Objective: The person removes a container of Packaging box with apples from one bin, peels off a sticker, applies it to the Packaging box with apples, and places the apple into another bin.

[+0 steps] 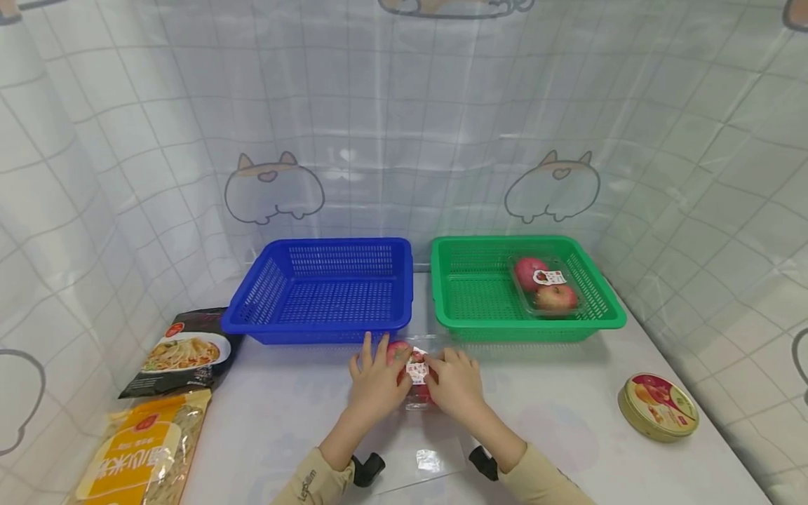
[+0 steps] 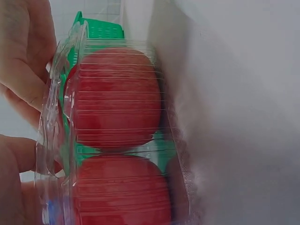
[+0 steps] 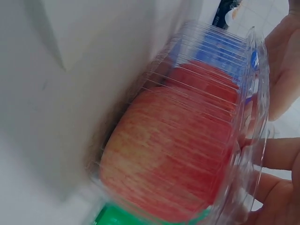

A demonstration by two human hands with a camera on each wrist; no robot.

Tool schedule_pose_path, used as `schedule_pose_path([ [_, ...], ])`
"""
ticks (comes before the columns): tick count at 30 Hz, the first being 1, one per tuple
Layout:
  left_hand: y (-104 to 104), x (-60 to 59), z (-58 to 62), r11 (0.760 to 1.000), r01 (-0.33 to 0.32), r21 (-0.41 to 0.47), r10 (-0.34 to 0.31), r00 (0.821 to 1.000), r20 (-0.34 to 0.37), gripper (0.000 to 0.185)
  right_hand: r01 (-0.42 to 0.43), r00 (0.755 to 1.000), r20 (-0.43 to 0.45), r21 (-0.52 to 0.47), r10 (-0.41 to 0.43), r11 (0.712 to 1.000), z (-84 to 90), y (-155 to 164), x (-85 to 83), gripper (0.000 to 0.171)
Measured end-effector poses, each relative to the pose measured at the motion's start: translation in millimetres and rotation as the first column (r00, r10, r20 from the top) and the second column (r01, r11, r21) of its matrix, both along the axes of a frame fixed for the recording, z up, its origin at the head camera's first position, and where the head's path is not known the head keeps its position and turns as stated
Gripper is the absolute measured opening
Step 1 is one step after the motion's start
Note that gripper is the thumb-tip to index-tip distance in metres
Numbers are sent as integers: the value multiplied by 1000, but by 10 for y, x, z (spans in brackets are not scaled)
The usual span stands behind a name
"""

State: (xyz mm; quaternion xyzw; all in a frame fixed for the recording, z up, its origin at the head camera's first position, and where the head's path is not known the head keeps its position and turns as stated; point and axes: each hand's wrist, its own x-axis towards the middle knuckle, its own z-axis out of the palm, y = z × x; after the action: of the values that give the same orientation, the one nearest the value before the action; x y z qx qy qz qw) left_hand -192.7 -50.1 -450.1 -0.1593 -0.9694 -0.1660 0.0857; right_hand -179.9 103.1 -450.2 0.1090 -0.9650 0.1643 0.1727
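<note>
A clear plastic clamshell box [image 1: 421, 405] of red apples [image 2: 119, 96] sits on the table in front of the baskets. A white printed label [image 1: 416, 373] lies on its lid. From the left, my left hand [image 1: 374, 379] rests over the lid, its fingers spread and its thumb beside the label. My right hand [image 1: 456, 382] presses on the lid from the other side, fingertips right at the label's edge. Through the box's ribbed side, the right wrist view shows a large apple [image 3: 164, 154] close up, with fingers [image 3: 281, 152] touching the lid.
A blue basket [image 1: 315, 330] stands behind to the left. The green basket [image 1: 530, 328] on the right holds another labelled apple box [image 1: 548, 284]. A black food packet [image 1: 186, 351] and a yellow bag [image 1: 142, 449] lie at left; a round tin [image 1: 658, 407] is at right.
</note>
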Motion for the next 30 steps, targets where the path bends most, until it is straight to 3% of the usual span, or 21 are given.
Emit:
schedule_pose_path([
  [16, -30, -18, -60, 1000, -20, 20, 20, 999, 34, 50, 1, 999, 49, -60, 2, 998, 5, 91, -3, 31],
  [24, -124, -2, -71, 1000, -5, 8, 5, 1000, 23, 53, -9, 1000, -4, -112, 9, 994, -45, 162, -14, 30],
  [28, -198, 43, -91, 992, -24, 122, 19, 999, 48, 56, -1, 1000, -10, -249, -1, 968, -85, 223, -5, 38],
  [30, -236, 59, -112, 976, -52, 211, 38, 997, 69, 59, 22, 999, 31, -354, -12, 935, -100, 269, -2, 45],
])
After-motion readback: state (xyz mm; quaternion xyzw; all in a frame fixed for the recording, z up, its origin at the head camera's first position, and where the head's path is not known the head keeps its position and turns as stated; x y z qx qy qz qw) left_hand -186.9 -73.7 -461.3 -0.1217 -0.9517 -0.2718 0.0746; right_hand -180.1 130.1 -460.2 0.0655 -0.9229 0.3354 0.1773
